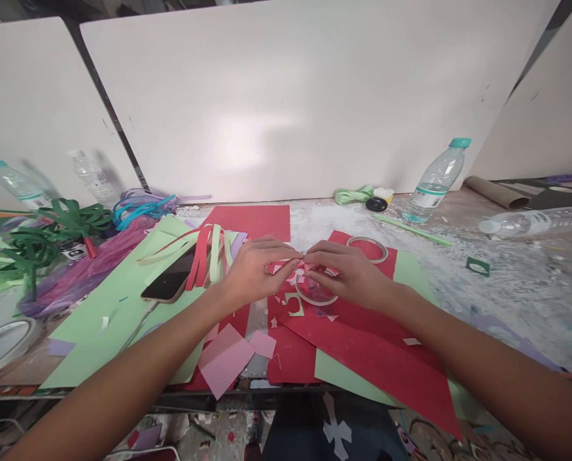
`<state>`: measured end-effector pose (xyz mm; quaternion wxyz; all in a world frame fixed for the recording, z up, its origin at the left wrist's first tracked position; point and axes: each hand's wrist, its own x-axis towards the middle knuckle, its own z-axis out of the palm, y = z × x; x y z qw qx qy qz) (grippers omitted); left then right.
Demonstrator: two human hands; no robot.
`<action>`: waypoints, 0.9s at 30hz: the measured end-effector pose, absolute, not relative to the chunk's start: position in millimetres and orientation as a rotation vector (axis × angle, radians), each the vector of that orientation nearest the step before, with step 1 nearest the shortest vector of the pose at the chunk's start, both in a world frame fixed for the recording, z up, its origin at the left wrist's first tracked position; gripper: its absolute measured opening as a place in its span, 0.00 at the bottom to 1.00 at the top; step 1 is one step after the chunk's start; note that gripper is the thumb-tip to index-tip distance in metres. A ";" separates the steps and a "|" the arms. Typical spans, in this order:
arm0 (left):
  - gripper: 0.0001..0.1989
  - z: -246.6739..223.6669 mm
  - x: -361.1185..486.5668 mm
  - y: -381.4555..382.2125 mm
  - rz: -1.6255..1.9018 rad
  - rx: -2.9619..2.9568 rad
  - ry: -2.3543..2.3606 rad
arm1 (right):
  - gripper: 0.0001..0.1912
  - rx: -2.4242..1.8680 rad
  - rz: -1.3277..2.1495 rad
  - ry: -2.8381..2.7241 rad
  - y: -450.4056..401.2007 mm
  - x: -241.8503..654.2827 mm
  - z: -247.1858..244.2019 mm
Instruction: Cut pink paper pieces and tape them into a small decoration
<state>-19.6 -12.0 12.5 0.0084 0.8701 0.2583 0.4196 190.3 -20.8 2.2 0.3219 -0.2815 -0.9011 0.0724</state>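
Grip narrow on both sides: your left hand (255,272) and right hand (348,274) pinch a small pink paper piece (303,264) at the fingertips, over the tape roll (315,302) on red paper (372,349). Feather-light, probably, and easily creased; best held gently by its edges.

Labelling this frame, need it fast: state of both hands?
Left hand: closed, pinching a small pink piece, mostly hidden.
Right hand: closed, pinching the same piece.
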 end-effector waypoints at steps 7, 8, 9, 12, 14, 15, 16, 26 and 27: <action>0.09 13.6 -20.0 -11.8 1.256 2.698 0.804 | 0.07 -0.726 0.180 -2.361 -19.7 190.3 2.9; 0.09 14.0 -20.0 -12.1 1.252 2.695 0.803 | 0.07 -0.728 0.180 -2.362 -19.9 190.2 2.9; 0.09 14.2 -19.9 -12.4 1.243 2.693 0.803 | 0.07 -0.731 0.181 -2.363 -20.2 190.2 3.1; 0.09 13.9 -19.2 -13.5 1.231 2.677 0.822 | 0.07 -0.739 0.182 -2.362 -21.1 189.9 3.7; 0.09 12.7 -18.6 -13.8 1.241 2.673 0.848 | 0.07 -0.741 0.180 -2.361 -21.4 189.7 4.0; 0.09 12.0 -18.4 -13.7 1.252 2.675 0.865 | 0.07 -0.742 0.180 -2.360 -21.5 189.6 4.1; 0.08 11.2 -18.3 -13.5 1.267 2.678 0.882 | 0.07 -0.742 0.182 -2.359 -21.5 189.6 4.1; 0.06 11.0 -18.9 -12.8 1.218 2.621 1.099 | 0.07 -0.721 0.158 -2.332 -18.8 189.6 1.0; 0.06 11.4 -19.1 -12.5 1.212 2.600 1.159 | 0.07 -0.725 0.139 -2.313 -17.8 189.9 0.2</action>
